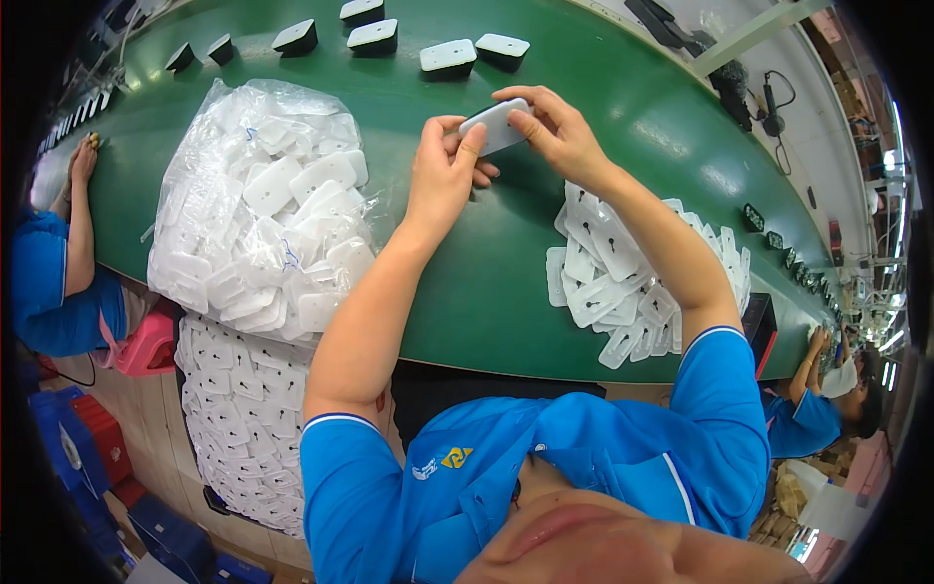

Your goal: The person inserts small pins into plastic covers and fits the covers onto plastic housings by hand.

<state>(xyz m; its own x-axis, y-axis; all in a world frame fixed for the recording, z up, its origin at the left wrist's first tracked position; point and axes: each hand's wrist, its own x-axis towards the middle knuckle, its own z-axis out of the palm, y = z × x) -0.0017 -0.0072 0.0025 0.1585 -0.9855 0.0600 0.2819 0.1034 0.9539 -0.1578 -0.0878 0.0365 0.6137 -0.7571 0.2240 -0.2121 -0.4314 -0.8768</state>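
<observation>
white-faced dark unit point(499, 128) is between both hands, held over the green table point(467, 292) — its long axis slants from the left hand up and away to the right hand. left hand point(449, 161) pinches the near-left end, thumb on the white face; right hand point(555, 134) grips the far-right end, thumb on the face, forefinger over the far edge. neither is nearer: all 2 touch it. beyond the hands, mostly leftward, sit 7 similar units point(449, 55); left of the left hand — a clear bag point(209, 190) of white plates; bodyward of the right hand, partly under its forearm, a loose plate pile point(608, 258).
</observation>
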